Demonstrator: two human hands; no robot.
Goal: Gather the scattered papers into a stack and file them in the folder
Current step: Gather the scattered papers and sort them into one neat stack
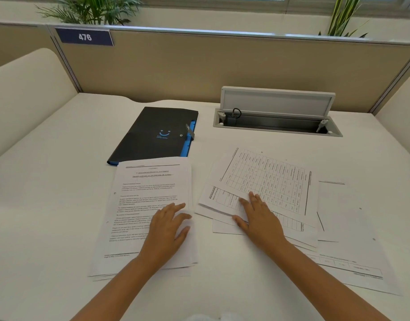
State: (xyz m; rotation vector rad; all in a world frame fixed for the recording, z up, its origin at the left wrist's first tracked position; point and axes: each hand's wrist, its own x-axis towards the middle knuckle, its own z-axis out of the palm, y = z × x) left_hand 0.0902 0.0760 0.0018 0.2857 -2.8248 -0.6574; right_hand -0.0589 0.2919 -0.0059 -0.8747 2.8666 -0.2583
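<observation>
Both hands lie flat with straight fingers: left hand (168,224) on the stack (143,216), right hand (257,214) on loose papers (280,181), near the folder (153,133).

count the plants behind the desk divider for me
2. One plant stands behind the divider at the top left, above the 476 sign; the other plant is at the top right. The divider may hide more.

one black folder (153,133), two loose piles of papers (148,200), two hands, two plants (92,8).
</observation>
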